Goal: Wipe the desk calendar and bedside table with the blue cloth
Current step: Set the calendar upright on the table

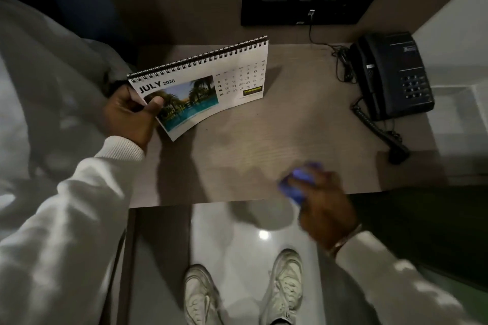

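- Below me, the bedside table [264,134] fills the middle of the view, its pale wood-grain top bare across the centre, with the bed's grey covers [52,87] pressed against its left side.
- On the wall behind it sits a dark panel [311,2], with a thin cable [317,39] dropping from it onto the tabletop.
- At the table's far right corner rests a dark telephone [390,74], its coiled cord trailing toward the front edge.
- I hold the desk calendar [206,84], open at July, tilted over the left part of the table; its right bottom corner looks to be touching the top, though I cannot be sure.
- My left hand [129,116] grips the calendar's left end, thumb clamped across the picture and fingers behind.
- My right hand [324,203] is blurred near the front edge, fingers closed around the bunched blue cloth [298,179], which lies against the tabletop.
- Down on the shiny floor are my two white shoes [285,285].
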The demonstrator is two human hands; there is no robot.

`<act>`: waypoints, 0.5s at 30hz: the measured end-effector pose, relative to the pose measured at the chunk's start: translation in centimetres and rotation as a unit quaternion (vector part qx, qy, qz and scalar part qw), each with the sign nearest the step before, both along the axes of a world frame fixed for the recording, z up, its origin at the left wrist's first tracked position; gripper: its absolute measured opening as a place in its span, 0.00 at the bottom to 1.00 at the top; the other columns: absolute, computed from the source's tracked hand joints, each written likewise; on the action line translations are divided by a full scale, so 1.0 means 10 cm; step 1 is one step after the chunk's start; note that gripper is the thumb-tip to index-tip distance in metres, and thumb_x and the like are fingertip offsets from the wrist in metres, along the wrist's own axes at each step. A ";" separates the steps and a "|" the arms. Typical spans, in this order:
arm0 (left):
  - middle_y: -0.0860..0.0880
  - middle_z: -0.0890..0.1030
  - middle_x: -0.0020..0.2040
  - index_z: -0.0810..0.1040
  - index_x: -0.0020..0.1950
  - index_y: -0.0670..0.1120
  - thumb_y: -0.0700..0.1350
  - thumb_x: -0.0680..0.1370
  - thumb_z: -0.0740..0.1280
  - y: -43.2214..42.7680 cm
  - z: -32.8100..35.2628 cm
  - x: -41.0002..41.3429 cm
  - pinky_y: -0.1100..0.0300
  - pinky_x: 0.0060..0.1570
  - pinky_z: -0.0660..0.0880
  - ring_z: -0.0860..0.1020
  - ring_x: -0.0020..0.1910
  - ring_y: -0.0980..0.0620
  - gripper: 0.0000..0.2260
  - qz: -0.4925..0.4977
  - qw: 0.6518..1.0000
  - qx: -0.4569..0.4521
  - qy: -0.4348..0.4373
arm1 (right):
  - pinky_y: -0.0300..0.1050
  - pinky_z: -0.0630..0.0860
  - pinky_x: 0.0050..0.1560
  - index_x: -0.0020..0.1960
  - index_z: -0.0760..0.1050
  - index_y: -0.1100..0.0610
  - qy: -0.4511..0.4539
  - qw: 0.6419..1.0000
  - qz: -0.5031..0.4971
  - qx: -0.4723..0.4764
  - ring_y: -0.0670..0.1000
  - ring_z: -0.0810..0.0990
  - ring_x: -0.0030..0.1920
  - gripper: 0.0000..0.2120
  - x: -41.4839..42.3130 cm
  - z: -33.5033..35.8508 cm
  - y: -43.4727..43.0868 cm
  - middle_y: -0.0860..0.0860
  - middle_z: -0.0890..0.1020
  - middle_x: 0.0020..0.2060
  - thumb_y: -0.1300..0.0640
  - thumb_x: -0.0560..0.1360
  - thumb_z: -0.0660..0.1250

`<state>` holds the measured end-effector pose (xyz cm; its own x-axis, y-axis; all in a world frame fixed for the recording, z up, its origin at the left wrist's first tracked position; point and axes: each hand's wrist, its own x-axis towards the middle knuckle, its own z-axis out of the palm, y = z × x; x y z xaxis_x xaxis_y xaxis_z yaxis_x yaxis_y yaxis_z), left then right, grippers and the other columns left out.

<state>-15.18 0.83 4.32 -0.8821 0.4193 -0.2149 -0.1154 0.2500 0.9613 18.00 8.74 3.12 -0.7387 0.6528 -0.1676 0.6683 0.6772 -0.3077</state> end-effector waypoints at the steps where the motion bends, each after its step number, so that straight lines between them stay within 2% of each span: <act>1: 0.38 0.80 0.52 0.69 0.36 0.47 0.30 0.73 0.69 0.03 -0.02 0.00 0.36 0.56 0.77 0.80 0.59 0.36 0.15 0.002 1.000 0.004 -0.004 | 0.61 0.76 0.56 0.55 0.82 0.55 0.003 0.999 -0.024 0.041 0.68 0.79 0.58 0.18 0.05 0.00 0.19 0.61 0.82 0.57 0.63 0.67 0.63; 2: 0.40 0.81 0.51 0.68 0.36 0.47 0.30 0.73 0.69 0.06 -0.03 0.00 0.37 0.56 0.78 0.80 0.59 0.37 0.16 0.002 1.000 0.005 -0.006 | 0.62 0.75 0.56 0.58 0.79 0.58 0.002 0.997 -0.058 0.055 0.69 0.78 0.59 0.19 0.07 -0.01 0.38 0.63 0.80 0.60 0.61 0.69 0.61; 4: 0.46 0.82 0.48 0.67 0.35 0.47 0.29 0.73 0.68 0.13 -0.01 -0.02 0.42 0.55 0.80 0.80 0.60 0.39 0.17 -0.012 1.000 0.006 -0.005 | 0.61 0.71 0.62 0.66 0.73 0.61 -0.008 0.990 -0.142 0.012 0.71 0.72 0.64 0.21 0.02 -0.05 0.68 0.66 0.71 0.69 0.60 0.74 0.59; 6: 0.45 0.81 0.48 0.65 0.35 0.47 0.27 0.73 0.67 0.22 0.02 -0.05 0.46 0.54 0.80 0.80 0.62 0.40 0.19 -0.042 0.999 0.004 0.013 | 0.59 0.68 0.67 0.70 0.68 0.59 -0.053 0.984 -0.168 -0.025 0.69 0.68 0.68 0.23 -0.07 -0.12 0.83 0.63 0.65 0.74 0.57 0.76 0.58; 8: 0.41 0.79 0.49 0.63 0.36 0.48 0.26 0.73 0.66 0.29 0.04 -0.11 0.43 0.57 0.78 0.79 0.61 0.41 0.20 -0.066 0.997 0.000 0.032 | 0.61 0.68 0.67 0.71 0.67 0.55 -0.097 0.980 -0.175 -0.006 0.67 0.67 0.69 0.26 -0.17 -0.12 0.86 0.59 0.66 0.73 0.50 0.74 0.56; 9: 0.42 0.78 0.48 0.62 0.36 0.48 0.26 0.73 0.66 0.32 0.06 -0.13 0.44 0.57 0.78 0.79 0.60 0.42 0.20 -0.072 0.997 -0.002 0.036 | 0.62 0.69 0.66 0.70 0.67 0.53 -0.087 0.977 -0.194 0.019 0.66 0.68 0.69 0.27 -0.24 -0.07 0.87 0.58 0.68 0.72 0.47 0.73 0.57; 11: 0.48 0.79 0.46 0.62 0.39 0.50 0.27 0.73 0.67 0.35 0.08 -0.14 0.55 0.54 0.80 0.80 0.58 0.44 0.21 -0.071 0.995 -0.025 0.058 | 0.62 0.68 0.68 0.70 0.65 0.53 0.022 0.972 -0.234 0.024 0.64 0.69 0.69 0.28 -0.42 0.06 0.91 0.59 0.72 0.69 0.46 0.72 0.62; 12: 0.51 0.79 0.45 0.63 0.40 0.52 0.29 0.73 0.69 0.36 0.11 -0.14 0.60 0.51 0.80 0.81 0.55 0.46 0.21 -0.062 0.995 -0.042 0.071 | 0.59 0.68 0.68 0.71 0.64 0.52 0.101 0.962 -0.252 -0.014 0.63 0.70 0.69 0.29 -0.55 0.14 0.94 0.58 0.73 0.69 0.48 0.72 0.65; 13: 0.52 0.80 0.46 0.64 0.41 0.53 0.31 0.72 0.70 0.37 0.13 -0.14 0.61 0.49 0.81 0.81 0.53 0.47 0.21 -0.053 0.994 -0.055 0.081 | 0.55 0.69 0.68 0.72 0.62 0.51 0.178 0.943 -0.270 -0.076 0.60 0.71 0.68 0.30 -0.71 0.21 0.98 0.57 0.73 0.69 0.50 0.72 0.67; 15: 0.48 0.82 0.49 0.67 0.42 0.55 0.34 0.72 0.72 0.40 0.15 -0.17 0.52 0.53 0.81 0.83 0.51 0.46 0.19 -0.044 0.994 -0.066 0.076 | 0.50 0.72 0.65 0.73 0.58 0.49 0.261 0.905 -0.280 -0.186 0.55 0.75 0.66 0.33 -1.05 0.31 1.08 0.54 0.75 0.67 0.57 0.73 0.69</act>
